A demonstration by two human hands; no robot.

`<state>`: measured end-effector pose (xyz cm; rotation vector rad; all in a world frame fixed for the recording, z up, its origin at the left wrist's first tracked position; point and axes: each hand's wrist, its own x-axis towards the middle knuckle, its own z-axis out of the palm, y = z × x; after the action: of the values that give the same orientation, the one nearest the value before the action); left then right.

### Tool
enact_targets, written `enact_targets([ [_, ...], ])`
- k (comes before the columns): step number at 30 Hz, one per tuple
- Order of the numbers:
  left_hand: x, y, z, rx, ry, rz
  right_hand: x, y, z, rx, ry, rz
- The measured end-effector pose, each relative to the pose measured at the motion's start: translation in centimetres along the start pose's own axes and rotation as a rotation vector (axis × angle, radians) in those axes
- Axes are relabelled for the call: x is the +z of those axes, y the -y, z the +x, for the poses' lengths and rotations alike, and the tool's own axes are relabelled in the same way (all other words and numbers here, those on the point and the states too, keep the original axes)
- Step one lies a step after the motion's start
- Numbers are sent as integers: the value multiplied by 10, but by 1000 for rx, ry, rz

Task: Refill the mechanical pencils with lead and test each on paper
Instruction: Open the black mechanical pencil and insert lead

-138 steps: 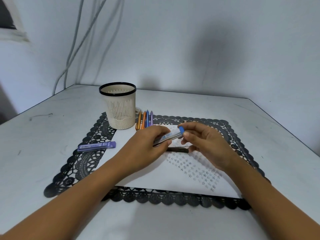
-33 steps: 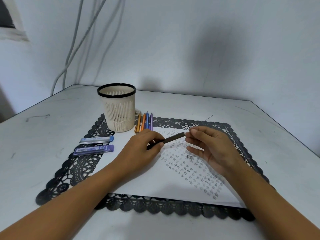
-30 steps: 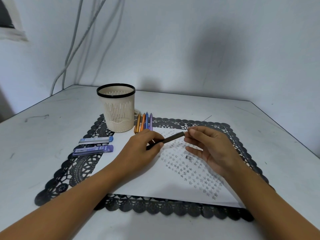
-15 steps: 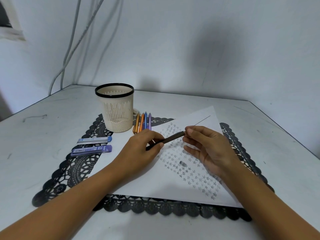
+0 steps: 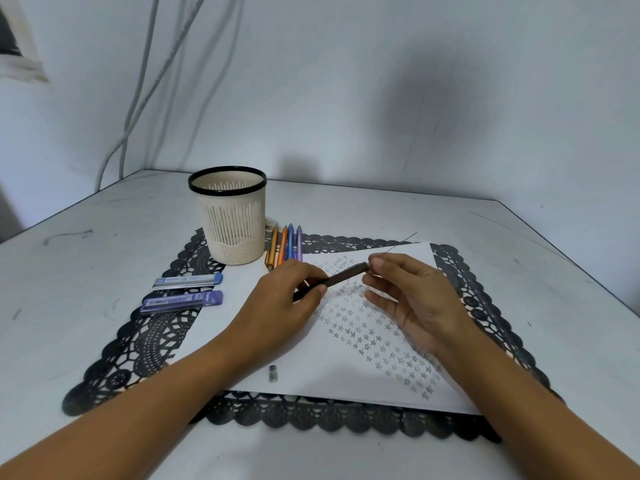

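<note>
Nearest on the paper (image 5: pixel 311 372), one tiny grey cap (image 5: pixel 273 373). Beyond it, left hand (image 5: pixel 280 306) pinches a dark mechanical pencil (image 5: pixel 332 280), tip hidden; right hand (image 5: pixel 415 299) pinches a thin lead (image 5: pixel 401 242) at its open end. Left of the paper, two lead cases (image 5: pixel 183 299), contents unreadable. Farthest, four pencils (image 5: pixel 284 245) beside a slotted cup (image 5: pixel 230 216), inside unseen

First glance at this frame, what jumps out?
Both hands meet at centre over the star-marked paper: the left hand grips a dark mechanical pencil and the right hand pinches its upper end. A cream mesh pen cup stands behind left on the black lace mat, four coloured pencils beside it.
</note>
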<state>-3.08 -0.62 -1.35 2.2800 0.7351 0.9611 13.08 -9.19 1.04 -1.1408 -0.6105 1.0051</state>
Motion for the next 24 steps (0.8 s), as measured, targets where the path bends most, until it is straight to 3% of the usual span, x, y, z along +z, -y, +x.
enact_targets([
  [24, 2, 0, 1, 14, -19, 11, 2, 1, -2, -34, -16, -15],
])
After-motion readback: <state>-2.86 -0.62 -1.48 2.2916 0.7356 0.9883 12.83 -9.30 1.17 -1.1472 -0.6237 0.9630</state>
